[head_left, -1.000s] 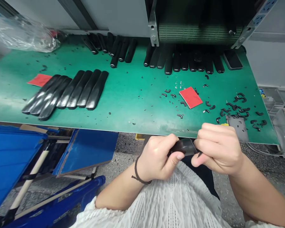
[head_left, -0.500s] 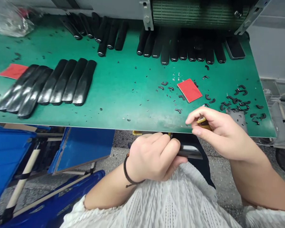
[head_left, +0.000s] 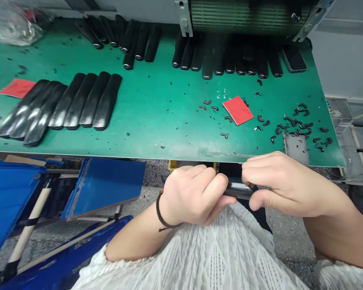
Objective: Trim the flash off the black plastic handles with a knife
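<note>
My left hand [head_left: 196,193] is wrapped round a glossy black plastic piece [head_left: 237,190], shaped like a long handle, just off the table's front edge. Its right end sticks out past my thumb. My right hand [head_left: 278,183] is closed at that end, with the fingers above and the thumb below. The small yellow-handled knife seen in this hand a moment ago is now almost wholly hidden by the fingers. Several like black pieces [head_left: 87,102] lie in a row on the left of the table, and more [head_left: 218,60] lie at the back.
Small curved black scraps [head_left: 302,121] litter the right of the green table [head_left: 145,108]. A red square pad [head_left: 238,110], a grey plate [head_left: 295,149] and a phone [head_left: 294,58] lie there too. A green-grated machine [head_left: 248,18] overhangs the back. Blue panels [head_left: 109,185] stand below left.
My right hand has come down and inward from above the table edge to the end of the black piece. The knife has gone out of sight in it. My left hand keeps its grip.
</note>
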Motion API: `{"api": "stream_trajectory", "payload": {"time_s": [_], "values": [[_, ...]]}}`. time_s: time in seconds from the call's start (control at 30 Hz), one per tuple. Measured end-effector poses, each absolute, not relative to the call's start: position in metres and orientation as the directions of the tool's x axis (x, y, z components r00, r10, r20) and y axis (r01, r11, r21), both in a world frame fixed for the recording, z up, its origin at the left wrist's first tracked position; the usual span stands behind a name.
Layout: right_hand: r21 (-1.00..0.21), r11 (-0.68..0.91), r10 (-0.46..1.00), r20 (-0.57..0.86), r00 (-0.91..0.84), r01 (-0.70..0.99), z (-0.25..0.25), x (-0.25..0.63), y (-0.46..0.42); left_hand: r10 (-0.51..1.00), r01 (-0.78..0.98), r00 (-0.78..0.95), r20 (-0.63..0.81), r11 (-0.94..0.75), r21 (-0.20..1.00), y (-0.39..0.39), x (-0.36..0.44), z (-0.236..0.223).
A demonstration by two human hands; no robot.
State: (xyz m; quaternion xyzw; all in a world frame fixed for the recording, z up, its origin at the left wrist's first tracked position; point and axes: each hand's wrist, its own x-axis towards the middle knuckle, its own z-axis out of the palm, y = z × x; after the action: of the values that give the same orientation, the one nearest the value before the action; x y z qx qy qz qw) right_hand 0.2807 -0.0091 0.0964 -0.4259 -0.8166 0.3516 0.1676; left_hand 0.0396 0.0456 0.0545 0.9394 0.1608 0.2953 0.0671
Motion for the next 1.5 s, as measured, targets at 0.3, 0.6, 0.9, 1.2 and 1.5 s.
{"api": "stream_trajectory", "payload": {"time_s": [0.3,0.6,0.9,1.2,1.5], "values": [[-0.626,0.488,0.838,0.142,-0.526,0.608,0.091,0.278,-0.013,0.403,0.293,0.710,0.577,-0.915,0.279,0.041,0.041,0.050],[-0.766,0.417,0.877,0.197,-0.438,0.489,0.086,0.275,-0.012,0.389,0.329,0.721,0.573,-0.921,0.211,0.047,0.042,0.048],[-0.901,-0.154,0.877,-0.313,-0.363,0.405,0.082,0.264,0.014,0.160,0.224,0.801,0.576,-0.974,-0.040,0.062,0.036,0.069],[-0.896,-0.313,0.855,-0.411,-0.316,0.315,0.059,0.293,0.016,0.224,0.341,0.759,0.611,-0.937,-0.081,0.086,0.043,0.053],[-0.650,-0.183,0.981,-0.165,0.098,0.738,0.068,0.365,0.100,1.000,0.969,0.019,-0.002,-0.018,0.248,0.282,-0.024,0.031]]}}
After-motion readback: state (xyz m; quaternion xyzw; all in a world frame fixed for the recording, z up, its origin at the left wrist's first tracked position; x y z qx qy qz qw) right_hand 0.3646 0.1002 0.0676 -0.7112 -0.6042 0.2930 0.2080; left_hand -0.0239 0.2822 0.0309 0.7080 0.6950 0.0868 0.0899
